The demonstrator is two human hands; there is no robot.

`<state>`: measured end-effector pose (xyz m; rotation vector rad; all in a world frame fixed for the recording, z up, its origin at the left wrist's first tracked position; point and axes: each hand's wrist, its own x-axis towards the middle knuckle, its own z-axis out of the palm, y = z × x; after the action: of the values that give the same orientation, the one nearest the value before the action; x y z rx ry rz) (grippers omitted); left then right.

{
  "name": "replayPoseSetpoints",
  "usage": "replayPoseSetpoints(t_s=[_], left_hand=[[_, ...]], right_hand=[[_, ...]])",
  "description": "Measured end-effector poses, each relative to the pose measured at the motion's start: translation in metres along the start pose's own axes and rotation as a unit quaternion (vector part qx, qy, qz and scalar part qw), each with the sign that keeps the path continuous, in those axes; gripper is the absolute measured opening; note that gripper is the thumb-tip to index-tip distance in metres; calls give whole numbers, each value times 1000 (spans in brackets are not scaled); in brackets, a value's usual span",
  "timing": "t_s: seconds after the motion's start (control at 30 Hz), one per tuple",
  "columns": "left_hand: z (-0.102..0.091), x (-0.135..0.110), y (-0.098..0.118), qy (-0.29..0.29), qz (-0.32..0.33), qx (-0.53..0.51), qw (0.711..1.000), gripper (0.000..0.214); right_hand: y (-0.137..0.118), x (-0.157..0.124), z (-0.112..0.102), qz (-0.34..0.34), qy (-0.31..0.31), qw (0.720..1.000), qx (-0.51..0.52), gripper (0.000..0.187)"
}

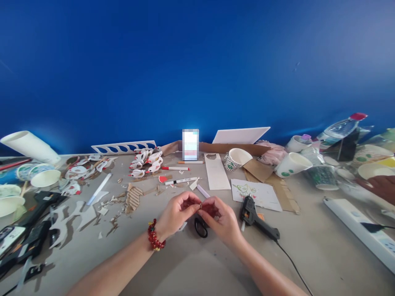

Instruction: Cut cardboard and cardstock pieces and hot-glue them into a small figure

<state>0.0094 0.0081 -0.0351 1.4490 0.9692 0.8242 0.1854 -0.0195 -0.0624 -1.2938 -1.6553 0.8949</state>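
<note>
My left hand (pixel 180 210), with a red bead bracelet (pixel 156 236) at its wrist, meets my right hand (pixel 221 217) above the middle of the table. Both are closed in a pinch on one tiny brownish piece (pixel 200 206), too small and too covered by fingertips to name. Just under them lie scissors, of which a black handle loop (pixel 201 228) shows; the rest is hidden. A black hot glue gun (pixel 257 218) rests to the right of my right hand, its cord running towards me. Beyond the hands lie a white marker (pixel 181 181) and a red-capped marker (pixel 175 168).
Several white bird-like cutouts (pixel 147 161) stand at the back left. Torn corrugated cardboard (pixel 133 197) and scraps litter the left. A patterned paper cup (pixel 237 159), a drawing (pixel 256 195) and a power strip (pixel 361 230) are on the right. A blue wall (pixel 197 70) bounds the back.
</note>
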Motion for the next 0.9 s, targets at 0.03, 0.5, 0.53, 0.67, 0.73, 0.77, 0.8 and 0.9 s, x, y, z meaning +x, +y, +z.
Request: replayPoseSetpoints(t_s=[0.03,0.5,0.53,0.67,0.73,0.77,0.8,0.9], left_hand=[[0,0,-1,-3,-3,-11,1000,20],[-9,1,8,-53,-60,-58,995,33],[-8,1,9,-52,-58,-56,995,33],[-8,1,12,-41,-56,-64,996,30],[-8,1,14,-35,-67,-80,994,28],[-9,1,14,-35,-74,-90,993,26],[-9,1,14,-35,-82,-101,991,25],[-9,1,11,-41,-105,-143,983,20]], right_hand=[[0,0,0,-6,-4,1000,1,15],[-3,-1,-2,26,-3,995,98,19],[-4,-1,-1,29,-3,994,102,20],[-3,-1,-1,38,-7,994,105,20],[-2,-1,-2,38,-8,994,102,20],[-2,-1,-2,38,-9,994,101,20],[-2,-1,-2,38,-8,994,99,20],[-2,-1,-2,38,-4,995,94,20]])
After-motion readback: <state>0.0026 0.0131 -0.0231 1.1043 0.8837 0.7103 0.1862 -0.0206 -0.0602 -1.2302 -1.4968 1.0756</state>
